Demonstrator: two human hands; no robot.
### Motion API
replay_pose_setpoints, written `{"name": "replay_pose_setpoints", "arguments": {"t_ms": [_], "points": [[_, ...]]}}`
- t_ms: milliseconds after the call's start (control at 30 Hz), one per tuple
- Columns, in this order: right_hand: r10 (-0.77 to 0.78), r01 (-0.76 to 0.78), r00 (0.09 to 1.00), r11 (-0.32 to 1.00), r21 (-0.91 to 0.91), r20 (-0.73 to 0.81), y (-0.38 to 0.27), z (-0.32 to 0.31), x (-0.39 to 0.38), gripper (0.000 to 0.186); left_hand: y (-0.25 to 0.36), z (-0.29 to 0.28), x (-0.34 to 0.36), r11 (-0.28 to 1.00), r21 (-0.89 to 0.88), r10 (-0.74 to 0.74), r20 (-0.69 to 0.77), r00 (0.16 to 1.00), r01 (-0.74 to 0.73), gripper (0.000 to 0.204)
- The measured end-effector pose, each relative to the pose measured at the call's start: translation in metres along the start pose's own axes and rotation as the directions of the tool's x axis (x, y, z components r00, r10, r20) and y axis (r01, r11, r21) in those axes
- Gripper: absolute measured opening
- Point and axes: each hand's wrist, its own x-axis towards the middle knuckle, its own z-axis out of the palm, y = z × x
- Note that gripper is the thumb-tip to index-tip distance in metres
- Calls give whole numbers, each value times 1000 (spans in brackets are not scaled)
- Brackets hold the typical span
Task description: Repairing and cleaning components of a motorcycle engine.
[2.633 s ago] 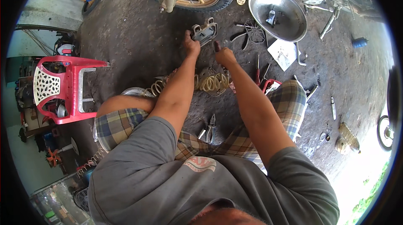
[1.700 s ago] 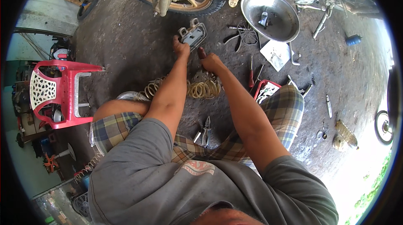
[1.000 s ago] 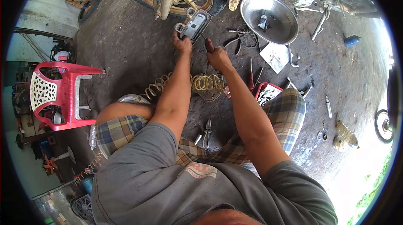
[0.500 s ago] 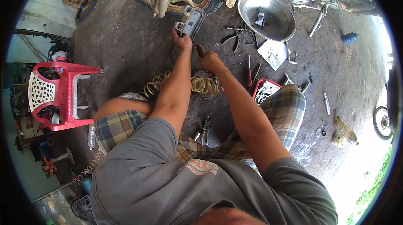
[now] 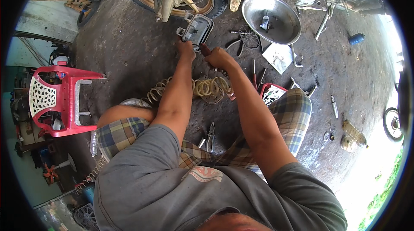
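A grey, rectangular, shallow metal housing with a raised rim is tilted in front of me, near the motorcycle wheel. My left hand grips its lower left edge. My right hand is wrapped round a dark reddish-brown tool, whose tip points at the housing's lower right corner. Whether the tip touches the housing, I cannot tell. A yellowish coiled hose loops under both forearms and rises close to my right hand; its end is hidden.
A motorcycle wheel stands ahead. To the right are a metal basin, a stained paper sheet, a screwdriver and a red tray. Pliers lie between my legs. A red chair stands left.
The housing has turned so more of its inside faces me, and it sits slightly lower. My right hand and tool have come closer to its corner. The coiled hose has shifted right.
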Motion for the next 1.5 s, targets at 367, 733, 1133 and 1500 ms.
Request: {"name": "replay_pose_setpoints", "arguments": {"t_ms": [367, 733, 1133, 1500], "points": [[23, -30, 997, 995, -92, -77, -15, -20, 0, 74, 11, 8, -17, 978, -39, -207, -217, 954, 203, 74], [55, -56, 992, 998, -3, -113, 10, -4, 17, 48, -21, 17, -31, 970, 244, 7, -31, 999, 1, 67], [152, -114, 961, 979, 170, -232, 28, 3, 37, 57, -28, 12, -12, 997, 74, -5, 88, 996, -1, 64], [215, -138, 866, 970, 198, -450, 46, -49, 38, 50, -24, -15, 17, 869, 122, -463, -147, 874, 480, 49]]}}
